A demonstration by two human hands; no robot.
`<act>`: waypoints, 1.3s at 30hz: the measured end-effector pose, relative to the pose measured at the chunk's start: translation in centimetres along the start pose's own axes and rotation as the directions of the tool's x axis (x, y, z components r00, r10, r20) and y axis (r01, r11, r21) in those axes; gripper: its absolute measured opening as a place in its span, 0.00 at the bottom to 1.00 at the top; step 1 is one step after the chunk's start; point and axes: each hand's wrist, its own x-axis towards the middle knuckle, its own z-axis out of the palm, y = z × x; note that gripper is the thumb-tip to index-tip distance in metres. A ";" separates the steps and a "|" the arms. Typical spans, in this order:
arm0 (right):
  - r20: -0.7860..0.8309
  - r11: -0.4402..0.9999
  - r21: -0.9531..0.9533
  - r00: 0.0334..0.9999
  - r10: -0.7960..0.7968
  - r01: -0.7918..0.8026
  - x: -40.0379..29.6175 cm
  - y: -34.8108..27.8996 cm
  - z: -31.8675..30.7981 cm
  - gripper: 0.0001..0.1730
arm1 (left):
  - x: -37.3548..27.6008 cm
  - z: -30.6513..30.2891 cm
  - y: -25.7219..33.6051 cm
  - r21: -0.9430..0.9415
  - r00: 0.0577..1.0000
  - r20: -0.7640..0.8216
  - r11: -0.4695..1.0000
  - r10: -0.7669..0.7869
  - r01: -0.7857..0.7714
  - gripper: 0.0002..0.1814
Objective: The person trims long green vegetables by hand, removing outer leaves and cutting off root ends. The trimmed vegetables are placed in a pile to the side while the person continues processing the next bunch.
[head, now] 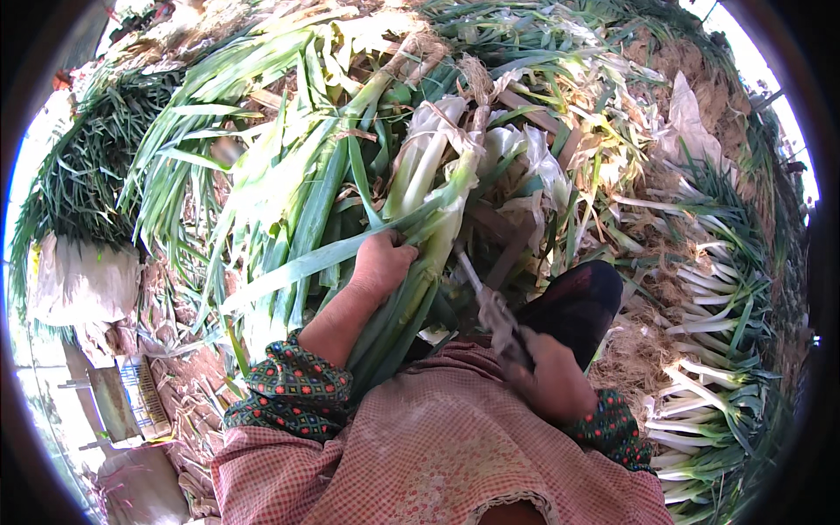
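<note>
My left hand is closed on a long green leaf of a large leek, pulled out to the left of its stalk. The leek lies in front of me, its roots pointing away and its leaves reaching towards my lap. In my right hand is a knife with a cloth-wrapped handle, its thin blade pointing away from me, just right of the leek's stalk. More untrimmed leeks lie to the left of it, their roots at the far end. The far end of the blade is hard to make out.
Trimmed leeks lie in a row along the right, roots inward. Loose peeled leaves and wooden slats are beyond my knee. At left stand a wrapped bundle of greens and a plastic crate.
</note>
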 end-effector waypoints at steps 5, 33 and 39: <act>0.186 0.998 -0.054 0.982 0.026 -0.017 -2.9 0.4 1.2 0.33 | 0.4 0.4 -0.9 -0.051 0.998 -0.036 0.998 0.047 -0.049 0.21; -0.353 0.996 -0.085 0.934 -0.054 0.026 12.3 1.9 2.9 0.19 | 0.8 -2.4 -0.7 0.298 0.888 -0.338 0.930 0.312 -0.213 0.21; -0.225 0.993 -0.114 0.972 -0.063 0.038 5.8 0.8 3.2 0.21 | 0.6 -3.4 3.0 0.703 0.489 -0.256 0.508 0.834 -0.498 0.18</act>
